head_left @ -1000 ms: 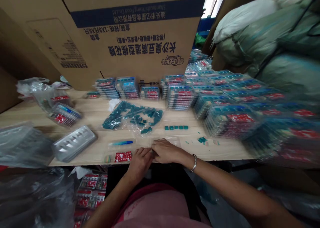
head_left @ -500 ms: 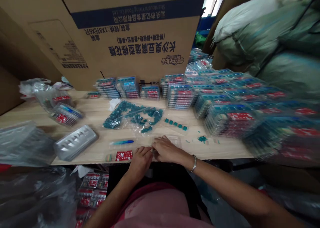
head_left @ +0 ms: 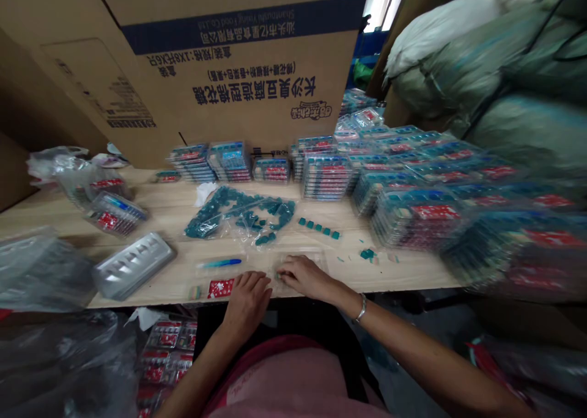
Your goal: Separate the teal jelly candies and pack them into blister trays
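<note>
My left hand (head_left: 250, 296) rests at the table's front edge, fingers lying flat, beside a red packet with white spots (head_left: 221, 288). That packet lies in a clear tray, with a blue pen-like stick (head_left: 222, 263) above it and a small striped block (head_left: 196, 293) to its left. Pinched in my right hand (head_left: 300, 274) is a small piece, mostly covered by the fingers. Under and behind this hand lies a clear plastic tray (head_left: 321, 259). Farther back, a row of teal squares (head_left: 318, 228) sits near an open bag of teal pieces (head_left: 215, 209).
Stacks of filled clear packs (head_left: 328, 178) line the back and crowd the right side. At left stand a stack of moulded empty trays (head_left: 135, 265) and more clear plastic (head_left: 46, 271). A large carton (head_left: 247, 45) forms the back wall. Teal scraps (head_left: 367, 254) lie at right.
My hands have moved apart: the left slid a little left and down towards the red packet, and the right stays near the clear tray, pinching. The whole view has shifted slightly.
</note>
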`<state>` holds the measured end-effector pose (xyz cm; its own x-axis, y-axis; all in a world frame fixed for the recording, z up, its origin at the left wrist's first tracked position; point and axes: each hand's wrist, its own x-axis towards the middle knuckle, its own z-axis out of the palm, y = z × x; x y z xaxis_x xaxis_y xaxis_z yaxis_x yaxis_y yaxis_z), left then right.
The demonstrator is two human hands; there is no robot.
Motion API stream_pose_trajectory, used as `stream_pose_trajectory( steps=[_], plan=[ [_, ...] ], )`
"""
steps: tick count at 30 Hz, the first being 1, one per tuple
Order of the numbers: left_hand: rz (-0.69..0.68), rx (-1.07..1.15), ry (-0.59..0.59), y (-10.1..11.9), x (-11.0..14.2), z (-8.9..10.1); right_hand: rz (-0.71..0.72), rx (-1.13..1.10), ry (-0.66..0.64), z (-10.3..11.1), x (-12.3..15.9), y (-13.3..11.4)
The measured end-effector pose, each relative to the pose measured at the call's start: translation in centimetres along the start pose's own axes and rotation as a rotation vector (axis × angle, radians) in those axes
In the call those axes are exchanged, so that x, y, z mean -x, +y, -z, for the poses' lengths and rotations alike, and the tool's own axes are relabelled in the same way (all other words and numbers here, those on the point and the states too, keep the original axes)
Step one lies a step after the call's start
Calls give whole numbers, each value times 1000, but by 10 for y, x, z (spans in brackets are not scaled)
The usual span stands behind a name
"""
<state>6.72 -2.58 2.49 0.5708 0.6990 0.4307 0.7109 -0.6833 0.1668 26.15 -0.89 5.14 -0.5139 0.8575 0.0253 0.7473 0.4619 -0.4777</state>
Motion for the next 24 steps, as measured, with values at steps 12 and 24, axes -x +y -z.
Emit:
stream_pose_trajectory(
  steps=[12,24],
  plan=[
    [463,-261,210,-53,78,52,23,217,-142,1,-10,-4],
    [580,30,248,-82,102,34,274,69,-89,-31,-61,-77]
  ],
)
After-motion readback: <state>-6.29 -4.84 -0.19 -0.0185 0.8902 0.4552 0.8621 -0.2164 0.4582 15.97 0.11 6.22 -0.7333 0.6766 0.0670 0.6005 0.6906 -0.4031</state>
